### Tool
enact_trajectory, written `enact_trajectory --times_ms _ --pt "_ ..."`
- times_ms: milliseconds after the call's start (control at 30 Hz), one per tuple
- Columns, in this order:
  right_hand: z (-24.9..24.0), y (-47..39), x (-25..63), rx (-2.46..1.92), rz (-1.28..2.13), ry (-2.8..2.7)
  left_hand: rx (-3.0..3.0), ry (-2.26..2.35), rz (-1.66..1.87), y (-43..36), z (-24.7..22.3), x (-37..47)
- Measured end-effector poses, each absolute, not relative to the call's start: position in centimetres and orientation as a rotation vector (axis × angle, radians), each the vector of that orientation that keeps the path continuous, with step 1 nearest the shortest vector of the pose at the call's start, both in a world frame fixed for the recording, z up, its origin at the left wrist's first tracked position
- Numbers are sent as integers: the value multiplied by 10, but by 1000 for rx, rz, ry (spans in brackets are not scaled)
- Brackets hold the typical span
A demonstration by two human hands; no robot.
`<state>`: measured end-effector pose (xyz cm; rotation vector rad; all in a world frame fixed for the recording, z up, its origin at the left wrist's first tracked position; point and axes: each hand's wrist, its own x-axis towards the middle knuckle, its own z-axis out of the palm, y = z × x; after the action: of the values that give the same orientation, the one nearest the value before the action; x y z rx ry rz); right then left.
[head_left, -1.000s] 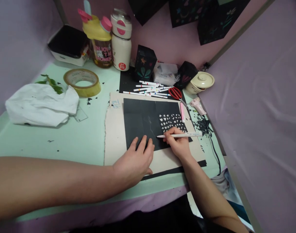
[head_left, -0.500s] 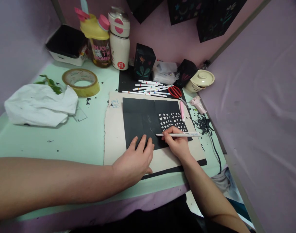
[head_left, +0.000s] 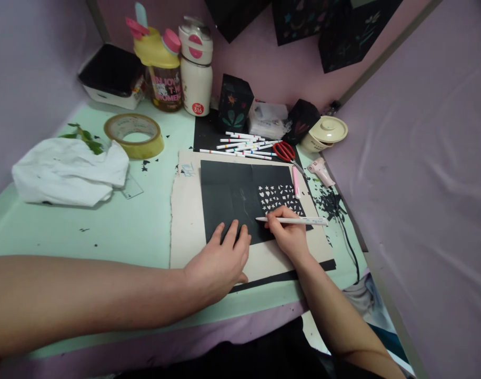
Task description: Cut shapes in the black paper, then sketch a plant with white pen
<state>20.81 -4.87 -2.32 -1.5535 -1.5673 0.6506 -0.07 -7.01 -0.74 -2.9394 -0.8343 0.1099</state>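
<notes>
A sheet of black paper [head_left: 220,195] with faint pale lines near its middle lies on a beige board [head_left: 185,210]. Fingers spread, my left hand [head_left: 222,258] rests flat across the paper's lower edge and the board. My right hand [head_left: 288,234] is closed around a white pen [head_left: 296,220], whose tip touches or nearly touches the black paper beside the lines. Partly under that hand is a patch of small white stars, hearts and triangles [head_left: 278,197] on black. A pink cutter-like tool [head_left: 296,181] lies just above it.
White markers [head_left: 240,147] and red-handled scissors [head_left: 284,152] lie behind the paper. Black scraps [head_left: 331,202] and a pink glue gun [head_left: 321,171] are at right. A tape roll [head_left: 156,142], white cloth [head_left: 70,173], yellow-lidded bottle [head_left: 165,84] and white bottle [head_left: 197,84] stand left and back.
The pen and right hand have shifted very slightly to the right over the black paper. The left hand stays in place. The camera view has moved a little.
</notes>
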Motion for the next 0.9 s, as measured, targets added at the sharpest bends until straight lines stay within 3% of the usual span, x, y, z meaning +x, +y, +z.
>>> enact_trajectory --times_ms 367,600,900 --pt "-21 -50 208 -1500 714 -1564 -2942 -839 114 -70 -8 1" --pt "-18 -50 209 -1373 476 -1168 -2950 -814 166 -68 -5 -2" --pt "0 -52 228 -1371 565 -1220 -3170 -781 294 -34 32 -1"
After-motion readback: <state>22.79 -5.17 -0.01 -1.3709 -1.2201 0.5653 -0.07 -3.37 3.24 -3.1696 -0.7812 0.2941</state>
